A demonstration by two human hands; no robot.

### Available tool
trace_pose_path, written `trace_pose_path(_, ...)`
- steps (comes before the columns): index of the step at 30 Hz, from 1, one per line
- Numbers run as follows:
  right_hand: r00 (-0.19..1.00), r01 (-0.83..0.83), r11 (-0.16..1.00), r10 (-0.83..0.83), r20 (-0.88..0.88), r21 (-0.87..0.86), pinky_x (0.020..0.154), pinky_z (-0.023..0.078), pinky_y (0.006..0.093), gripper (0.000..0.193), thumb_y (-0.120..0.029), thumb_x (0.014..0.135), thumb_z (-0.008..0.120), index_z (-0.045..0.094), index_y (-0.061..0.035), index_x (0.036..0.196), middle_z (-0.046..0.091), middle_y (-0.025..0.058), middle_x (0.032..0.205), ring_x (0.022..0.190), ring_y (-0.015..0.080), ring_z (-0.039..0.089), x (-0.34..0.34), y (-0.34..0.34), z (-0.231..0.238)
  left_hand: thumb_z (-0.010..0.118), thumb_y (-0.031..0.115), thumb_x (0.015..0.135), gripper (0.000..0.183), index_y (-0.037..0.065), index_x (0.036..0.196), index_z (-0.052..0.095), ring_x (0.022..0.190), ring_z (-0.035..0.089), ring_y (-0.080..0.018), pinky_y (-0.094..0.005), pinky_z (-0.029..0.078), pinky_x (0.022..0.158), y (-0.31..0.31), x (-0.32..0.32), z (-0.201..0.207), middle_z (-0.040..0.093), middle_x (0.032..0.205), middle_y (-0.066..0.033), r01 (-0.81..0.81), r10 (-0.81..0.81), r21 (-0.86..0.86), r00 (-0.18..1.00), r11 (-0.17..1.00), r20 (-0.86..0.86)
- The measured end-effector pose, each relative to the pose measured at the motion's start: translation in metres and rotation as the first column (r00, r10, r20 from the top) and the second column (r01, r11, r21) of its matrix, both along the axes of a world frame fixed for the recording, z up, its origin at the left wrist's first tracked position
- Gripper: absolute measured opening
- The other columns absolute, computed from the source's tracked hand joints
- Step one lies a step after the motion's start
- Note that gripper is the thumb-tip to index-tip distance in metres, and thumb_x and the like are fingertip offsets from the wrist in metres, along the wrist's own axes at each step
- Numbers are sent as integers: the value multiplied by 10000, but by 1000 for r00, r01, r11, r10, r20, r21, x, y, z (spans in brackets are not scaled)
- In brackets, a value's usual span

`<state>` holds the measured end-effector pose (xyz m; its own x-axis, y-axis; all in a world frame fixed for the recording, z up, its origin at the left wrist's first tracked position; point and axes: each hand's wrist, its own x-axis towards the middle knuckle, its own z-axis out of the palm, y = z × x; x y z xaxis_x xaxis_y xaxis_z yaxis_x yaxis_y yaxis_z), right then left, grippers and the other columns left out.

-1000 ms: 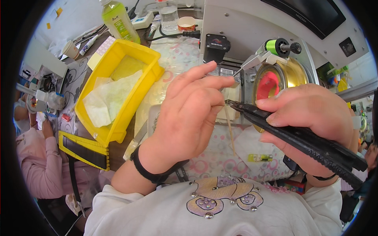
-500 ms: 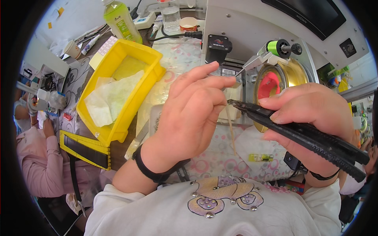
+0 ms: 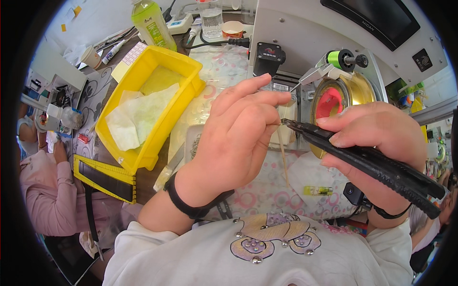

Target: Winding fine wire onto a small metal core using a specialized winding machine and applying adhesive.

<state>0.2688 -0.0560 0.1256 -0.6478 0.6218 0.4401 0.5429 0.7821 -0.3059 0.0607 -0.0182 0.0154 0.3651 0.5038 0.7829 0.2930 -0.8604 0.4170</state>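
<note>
My right hand (image 3: 381, 131) grips black-handled pliers (image 3: 362, 159), their handles slanting down to the right. The pliers' dark jaws reach left, up against the fingertips of my left hand (image 3: 241, 131). Thumb and index finger of that hand are pinched together there, while its other fingers point up and away. Whatever lies in the pinch is hidden or too small to make out. A thin wooden stick (image 3: 284, 162) hangs or lies just below the fingertips. Behind the jaws stands a gold-rimmed round spool (image 3: 361, 90) with a pink middle.
A yellow bin (image 3: 188, 97) with white cloths stands on the left, near a yellow-edged black holder (image 3: 107, 180). A white machine (image 3: 300, 33) with a green thread spool (image 3: 338, 59) fills the back right. Beyond the bin is a green drink bottle (image 3: 152, 24). Another person's pink sleeve (image 3: 62, 190) shows far left.
The whole view has shifted slightly, with the table items a little farther right in the picture. Both hands keep nearly the same pose at the pliers' tip.
</note>
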Motion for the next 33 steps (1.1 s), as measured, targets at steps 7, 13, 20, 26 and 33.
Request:
trace_pose_path(7,999,16,1000,-15,-52,10,706,523,332,317,-138,602,850,631,-48,813,719,121,894,780,258,669,-2,0,-4,611,-56,760,174,26,904,557,1095,576,-411,-449,442,922,1,1,0,663,1055,-143,5,-5,1,1000,1000,20)
trace_pose_path(13,999,39,999,-40,-37,-26,706,522,333,319,-126,599,848,630,-41,816,719,123,895,790,259,670,-3,-1,-4,613,-56,761,165,26,893,556,1088,580,-409,-447,443,925,0,1,0,664,1048,-142,-2,2,-6,1000,1000,16)
trace_pose_path(20,997,32,998,-36,-68,-48,706,519,332,317,-115,601,845,629,-35,817,718,127,901,790,262,669,-4,-1,-2,618,-54,762,164,26,891,555,1089,582,-406,-449,442,932,1,2,0,665,1048,-141,-5,5,15,999,1000,35)
trace_pose_path(26,997,46,998,-49,-62,-51,709,519,331,310,-104,601,841,628,-35,816,718,127,902,790,264,670,-5,-2,-1,618,-55,761,167,29,893,556,1095,582,-403,-444,437,932,0,2,0,666,1051,-138,-10,10,5,1000,1000,28)
trace_pose_path(33,997,53,998,-56,-62,-44,705,516,333,304,-108,613,843,629,-39,817,716,132,903,794,261,668,-5,-4,-4,587,-48,804,139,27,907,531,1110,573,-430,-460,449,942,0,0,0,662,1078,-164,0,0,4,1000,1000,1)
